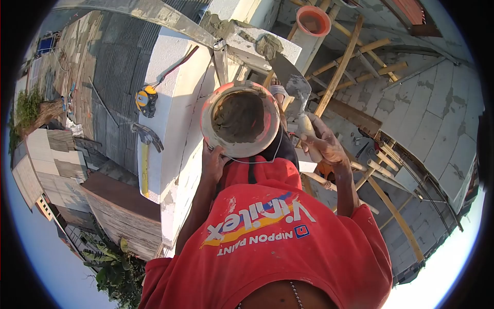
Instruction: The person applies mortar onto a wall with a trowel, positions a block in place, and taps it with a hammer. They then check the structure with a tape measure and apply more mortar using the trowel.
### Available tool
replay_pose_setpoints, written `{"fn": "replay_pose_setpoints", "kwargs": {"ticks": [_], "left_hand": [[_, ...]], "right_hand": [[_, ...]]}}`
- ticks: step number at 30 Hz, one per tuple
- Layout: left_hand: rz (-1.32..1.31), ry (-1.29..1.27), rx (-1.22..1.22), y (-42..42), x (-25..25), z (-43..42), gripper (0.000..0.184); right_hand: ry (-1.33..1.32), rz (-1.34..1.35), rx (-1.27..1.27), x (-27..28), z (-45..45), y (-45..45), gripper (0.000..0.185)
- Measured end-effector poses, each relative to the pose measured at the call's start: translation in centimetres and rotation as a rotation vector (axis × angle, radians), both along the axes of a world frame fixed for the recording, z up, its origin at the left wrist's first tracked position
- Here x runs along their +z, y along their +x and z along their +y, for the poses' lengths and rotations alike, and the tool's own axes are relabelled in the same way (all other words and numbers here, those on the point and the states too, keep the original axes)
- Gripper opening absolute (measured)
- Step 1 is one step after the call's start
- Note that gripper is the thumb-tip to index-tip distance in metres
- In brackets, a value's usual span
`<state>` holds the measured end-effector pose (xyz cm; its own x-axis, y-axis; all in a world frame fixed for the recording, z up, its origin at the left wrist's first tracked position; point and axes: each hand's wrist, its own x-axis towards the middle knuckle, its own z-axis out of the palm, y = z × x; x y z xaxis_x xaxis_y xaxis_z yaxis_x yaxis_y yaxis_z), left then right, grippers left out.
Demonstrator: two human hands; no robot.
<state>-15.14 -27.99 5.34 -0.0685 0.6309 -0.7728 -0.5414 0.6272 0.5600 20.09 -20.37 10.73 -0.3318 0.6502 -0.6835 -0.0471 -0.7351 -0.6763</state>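
Observation:
My left hand (213, 160) grips the lower left rim of a mortar-crusted red bucket (207, 123), its fingers partly hidden under it. Grey wet mortar (237, 119) lies inside the bucket. My right hand (325, 143) is closed round the handle of a trowel (293, 80), to the right of the bucket. The trowel's blade points up and left, and a lump of mortar (269, 46) sits at its tip, over the edge of a white block (285, 49). More mortar (216, 24) is spread on the blockwork farther left.
On the white wall top (175, 77) at left lie a yellow tape measure (146, 101) and a hammer (145, 154) with a yellow handle. A metal bar (170, 19) crosses above. Another red bucket (313, 21) stands at top right, near wooden poles (342, 67) over a drop.

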Motion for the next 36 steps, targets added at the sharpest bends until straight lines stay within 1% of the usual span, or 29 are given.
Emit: {"fn": "replay_pose_setpoints", "kwargs": {"ticks": [1,3,5,8,11,12,14,15,18,21,24,27,29,30,33,36], "left_hand": [[0.002,-0.013,0.011,-0.5,-0.1,-0.8,0.073],[0.026,-0.057,0.019,-1.5,-0.5,-2.6,0.073],[0.07,-0.1,0.023,-2.4,-0.8,-3.8,0.072],[0.118,-0.153,0.033,-3.1,-0.5,-5.2,0.071],[0.12,-0.179,0.058,-3.6,0.1,-6.3,0.071],[0.115,-0.175,0.07,-3.8,0.1,-6.7,0.071],[0.104,-0.168,0.078,-4.0,-0.2,-7.1,0.071],[0.099,-0.167,0.073,-4.1,-0.3,-7.3,0.071],[0.076,-0.144,0.055,-4.3,-0.6,-7.5,0.071],[0.045,-0.12,0.068,-3.8,-0.4,-6.7,0.071],[0.031,-0.139,0.055,-3.1,-0.8,-6.1,0.071],[0.041,-0.145,0.032,-2.6,-0.1,-5.3,0.072],[0.036,-0.135,0.016,-2.4,-0.1,-4.7,0.072],[0.028,-0.135,0.005,-2.4,-0.3,-4.7,0.073],[0.032,-0.117,-0.04,-1.7,-0.9,-3.4,0.074],[0.092,-0.117,-0.077,-0.2,-0.5,-1.4,0.075]], "right_hand": [[0.074,-0.101,0.055,-1.6,1.1,-0.4,0.066],[0.672,-0.552,0.171,-7.8,2.6,-2.0,0.063],[0.724,-0.653,0.144,-12.2,4.0,-4.4,0.056],[0.926,-0.74,0.184,-16.9,5.4,-7.0,0.056],[0.856,-1.0,0.332,-22.4,5.1,-9.4,0.061],[0.801,-1.031,0.352,-23.9,4.9,-9.9,0.066],[0.802,-1.135,0.41,-25.6,4.7,-10.1,0.067],[0.799,-1.189,0.441,-25.6,4.6,-9.9,0.067],[0.801,-1.076,0.479,-24.3,3.4,-7.7,0.067],[0.809,-1.004,0.456,-23.0,2.4,-6.5,0.07],[0.857,-1.048,0.403,-23.4,2.7,-7.2,0.069],[0.828,-1.146,0.367,-25.2,2.5,-7.3,0.069],[0.773,-1.108,0.39,-24.9,1.3,-6.4,0.068],[0.742,-1.09,0.411,-24.1,0.1,-5.7,0.068],[0.795,-1.067,0.395,-20.5,-3.5,-3.2,0.067],[0.754,-0.88,0.192,-13.1,-6.6,-1.3,0.06]]}}
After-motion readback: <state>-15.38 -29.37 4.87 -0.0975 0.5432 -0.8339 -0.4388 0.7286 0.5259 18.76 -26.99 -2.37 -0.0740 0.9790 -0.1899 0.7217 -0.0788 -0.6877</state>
